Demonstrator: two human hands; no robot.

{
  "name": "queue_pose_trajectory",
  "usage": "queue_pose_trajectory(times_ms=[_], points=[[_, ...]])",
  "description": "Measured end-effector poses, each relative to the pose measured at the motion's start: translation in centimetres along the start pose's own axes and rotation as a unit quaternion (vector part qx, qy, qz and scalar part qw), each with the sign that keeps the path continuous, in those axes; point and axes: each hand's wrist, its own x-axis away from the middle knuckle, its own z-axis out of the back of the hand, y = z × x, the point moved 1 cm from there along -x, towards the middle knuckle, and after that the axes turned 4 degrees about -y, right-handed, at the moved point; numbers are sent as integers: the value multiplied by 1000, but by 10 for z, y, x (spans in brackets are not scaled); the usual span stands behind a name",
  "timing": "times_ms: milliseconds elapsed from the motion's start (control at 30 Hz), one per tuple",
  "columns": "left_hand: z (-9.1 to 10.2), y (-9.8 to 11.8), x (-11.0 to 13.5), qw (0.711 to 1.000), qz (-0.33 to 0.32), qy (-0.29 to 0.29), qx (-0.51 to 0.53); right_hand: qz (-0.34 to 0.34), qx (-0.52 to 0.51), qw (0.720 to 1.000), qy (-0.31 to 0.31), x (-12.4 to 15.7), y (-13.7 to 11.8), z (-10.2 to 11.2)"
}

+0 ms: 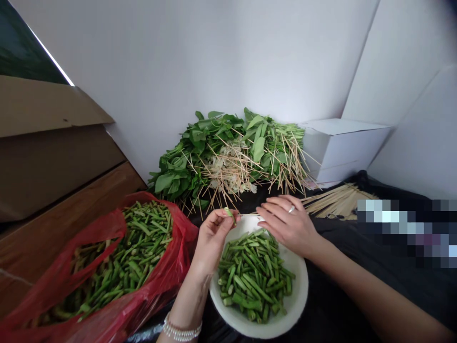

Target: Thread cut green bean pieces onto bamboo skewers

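Note:
Over the far rim of a white bowl (303,297), my left hand (213,234) pinches a short piece of green stem (229,214) between thumb and fingers. A thin wooden skewer (250,215) runs sideways from that piece to my right hand (288,223). My right fingers are closed over the skewer's other end, which they mostly hide. Whether the point goes through the stem cannot be made out. Cut green stems (255,278) fill the bowl below both hands.
A red plastic bag (183,233) of cut stems lies open at left, before a cardboard box (53,109). Leafy greens (178,166) with many skewers are heaped against the wall. Loose skewers (337,200) lie at right, near a white box (346,152).

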Motion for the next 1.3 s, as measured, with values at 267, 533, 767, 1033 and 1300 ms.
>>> queue_pose_trajectory(times_ms=[267,533,767,1033,1300], points=[[0,5,1,1000,20,-10,12,7,12,999,-53,9,-4,-6],[-4,1,3,992,97,-67,-34,32,10,998,-54,6,-11,-6],[6,3,-3,994,93,42,25,-35,22,999,-16,5,-9,2],[6,-1,-3,991,125,13,44,-3,46,999,-14,2,-18,4],[9,1,-4,989,125,14,78,-3,55,998,-22,5,-17,1]])
